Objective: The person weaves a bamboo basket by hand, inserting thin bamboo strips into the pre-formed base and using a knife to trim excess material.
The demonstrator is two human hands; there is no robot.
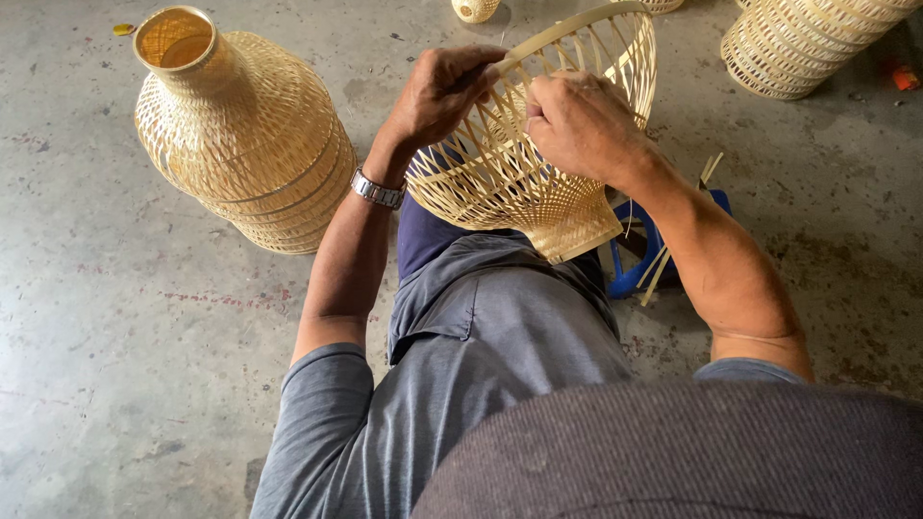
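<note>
Nearest: grey shirt [500,384], person seated on the concrete floor [115,384], knees up. Wristwatch [377,190] on the left wrist.

The unfinished basket [524,168] rests on the lap, tilted, open rim pointing away. Left hand [440,94] pinches the rim band at its near edge, fingers closed on it. Right hand [579,123] is clenched over the weave just beside it; what the fingertips hold is hidden.

Risk, as I judge it: the thin upright strips look brittle, so a hard bend at the rim could snap one, and a loosened pinch could let the band spring free.

By the right knee, a blue stool [635,259] with loose bamboo strips [663,259] across it. On the left, a finished tall basket [240,135], well apart. Far right corner, stacked baskets [798,38]. Nothing blocks the hands.
</note>
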